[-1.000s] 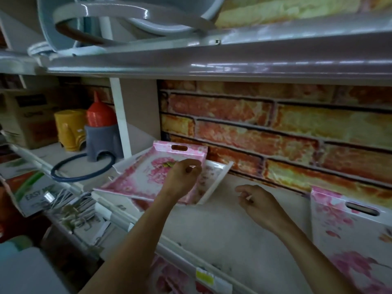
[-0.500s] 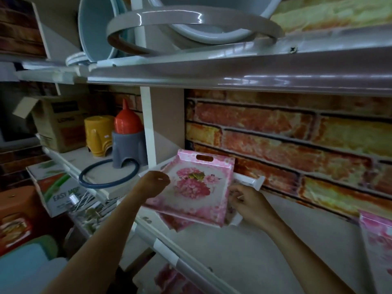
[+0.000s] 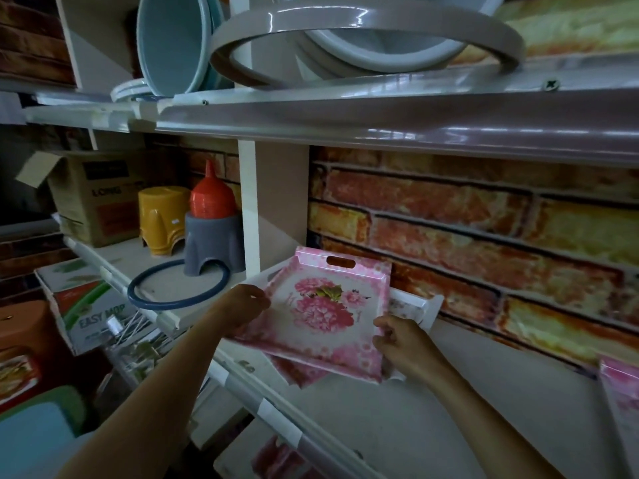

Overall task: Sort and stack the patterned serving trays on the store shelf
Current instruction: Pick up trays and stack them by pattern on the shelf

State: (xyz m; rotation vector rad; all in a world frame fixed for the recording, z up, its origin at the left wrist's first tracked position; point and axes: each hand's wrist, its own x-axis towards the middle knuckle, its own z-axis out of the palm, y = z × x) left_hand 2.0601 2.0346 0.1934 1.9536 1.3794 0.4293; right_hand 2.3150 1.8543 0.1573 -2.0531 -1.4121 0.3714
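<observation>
A pink floral serving tray (image 3: 325, 309) with a cut-out handle is tilted up at the shelf's (image 3: 449, 409) left end. My left hand (image 3: 242, 305) grips its left edge and my right hand (image 3: 397, 344) grips its right edge near the front corner. Beneath it lie a white-rimmed tray (image 3: 415, 305) and another pink tray (image 3: 297, 371), both mostly hidden. A further pink floral tray (image 3: 622, 402) shows at the right edge of the view.
A brick-pattern wall (image 3: 484, 236) backs the shelf. Beyond the white divider (image 3: 249, 202) stand a grey stool (image 3: 211, 243) under a red cone, a yellow stool (image 3: 162, 219), a blue ring (image 3: 179, 285) and a cardboard box (image 3: 93, 195). Basins (image 3: 345, 36) sit overhead.
The pink tray has been lifted from flat to tilted. My left hand moved from its top to its left edge, and my right hand came off the shelf to take its right edge.
</observation>
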